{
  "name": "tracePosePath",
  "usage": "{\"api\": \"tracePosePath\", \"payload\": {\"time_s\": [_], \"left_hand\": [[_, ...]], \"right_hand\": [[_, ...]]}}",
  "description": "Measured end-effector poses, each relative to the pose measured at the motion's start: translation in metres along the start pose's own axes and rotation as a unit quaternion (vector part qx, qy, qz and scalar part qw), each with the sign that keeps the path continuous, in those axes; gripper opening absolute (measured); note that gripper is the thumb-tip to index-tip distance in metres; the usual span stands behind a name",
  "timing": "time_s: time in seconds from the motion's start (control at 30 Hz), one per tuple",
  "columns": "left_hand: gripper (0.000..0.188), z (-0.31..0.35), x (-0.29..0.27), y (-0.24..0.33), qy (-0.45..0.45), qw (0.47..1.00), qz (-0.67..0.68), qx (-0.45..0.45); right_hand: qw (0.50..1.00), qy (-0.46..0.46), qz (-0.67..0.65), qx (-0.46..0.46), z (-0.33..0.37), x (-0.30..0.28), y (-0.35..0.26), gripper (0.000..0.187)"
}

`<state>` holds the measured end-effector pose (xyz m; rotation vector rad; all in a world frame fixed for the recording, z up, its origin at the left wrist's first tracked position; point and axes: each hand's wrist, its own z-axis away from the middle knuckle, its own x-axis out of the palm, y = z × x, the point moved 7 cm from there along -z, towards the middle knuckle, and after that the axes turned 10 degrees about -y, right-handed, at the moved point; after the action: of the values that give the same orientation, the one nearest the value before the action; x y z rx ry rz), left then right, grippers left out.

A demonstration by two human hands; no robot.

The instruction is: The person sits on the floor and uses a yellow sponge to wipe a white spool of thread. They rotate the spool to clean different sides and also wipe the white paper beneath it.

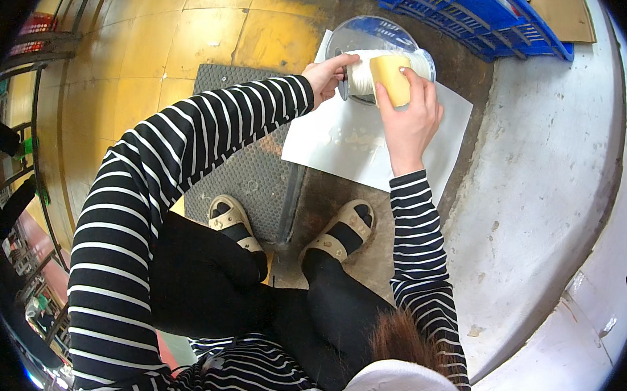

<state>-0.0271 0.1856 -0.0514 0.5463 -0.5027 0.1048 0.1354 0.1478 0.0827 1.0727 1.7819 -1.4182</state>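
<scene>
A large reel of white cord point(363, 74) with clear flanges and blue markings lies over a white sheet point(342, 148) on the floor. My left hand point(327, 78) is at the reel's left side, its fingers curled and its leading fingertip against the wound cord by the flange. Between the thumb and fingers of my right hand point(412, 119) is a pale yellow rounded block point(391, 79), held upright in front of the cord. The block covers part of the winding, and I cannot tell whether the two touch. Its exact kind is unclear.
Beyond the reel to the right stands a blue plastic crate point(478, 22), with brown cardboard point(563, 15) beside it. A grey textured mat point(246, 165) lies left of the sheet, under my left sandal point(233, 219). A pale wall point(527, 203) curves along the right; metal racks stand far left.
</scene>
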Motion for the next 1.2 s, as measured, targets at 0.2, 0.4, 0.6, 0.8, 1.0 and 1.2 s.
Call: {"api": "tracePosePath", "payload": {"time_s": [0.2,0.4,0.6,0.8,1.0,1.2], "left_hand": [[0.040,0.002,0.003,-0.001,-0.014,0.999,-0.027,0.014],[0.047,-0.003,-0.003,-0.003,-0.052,0.998,-0.039,-0.004],[0.055,0.001,-0.005,-0.006,-0.034,0.999,-0.001,-0.006],[0.052,0.009,-0.003,-0.004,-0.038,0.998,0.042,-0.023],[0.038,0.008,0.000,-0.001,-0.077,0.997,0.003,-0.009],[0.033,0.011,-0.002,0.001,-0.068,0.997,-0.009,0.018]], "right_hand": [[1.000,-0.013,-0.009,0.000,0.012,0.006,0.004,0.044],[1.000,-0.013,-0.004,-0.005,0.017,0.009,0.004,0.046],[0.998,-0.036,-0.050,0.032,0.047,0.024,0.011,0.048],[0.994,-0.055,-0.084,0.043,0.068,0.029,0.019,0.050],[0.996,-0.012,-0.092,0.000,0.056,0.024,0.013,0.049],[0.997,-0.043,-0.056,0.023,0.067,0.036,0.015,0.049]]}}
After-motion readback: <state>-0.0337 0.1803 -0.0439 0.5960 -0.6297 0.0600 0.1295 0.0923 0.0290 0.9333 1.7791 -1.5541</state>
